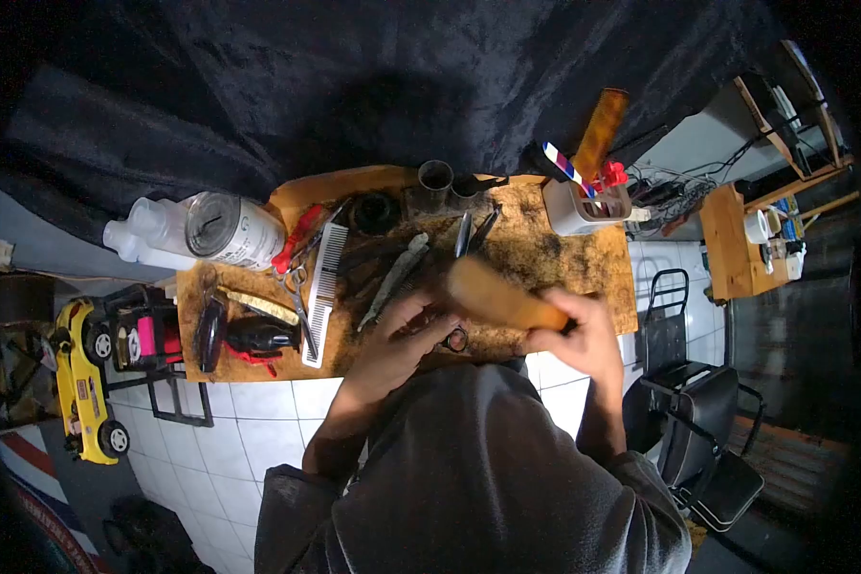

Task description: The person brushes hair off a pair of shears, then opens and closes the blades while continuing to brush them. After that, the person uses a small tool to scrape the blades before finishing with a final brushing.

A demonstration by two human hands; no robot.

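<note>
My right hand (584,335) is closed around the end of a tan brush (496,295), which is smeared by motion and points left over the table. My left hand (407,344) curls round something dark near the brush's far end, mostly hidden by the fingers. A dark ring (456,340), like a scissors' finger loop, shows beside the left fingertips. Just left of that hand lie a large white comb (325,295) and a pair of scissors (298,287). Beyond it rests a grey, worn-looking strip (397,277). A slim dark tool (464,234) lies behind the brush.
The stained wooden table (593,273) carries a white tin (234,232), clear bottles (153,225), black clippers (258,335) and a dark cup (435,182). A white container (584,210) at right holds combs. A black chair (703,421) stands right, a yellow toy car (86,383) left.
</note>
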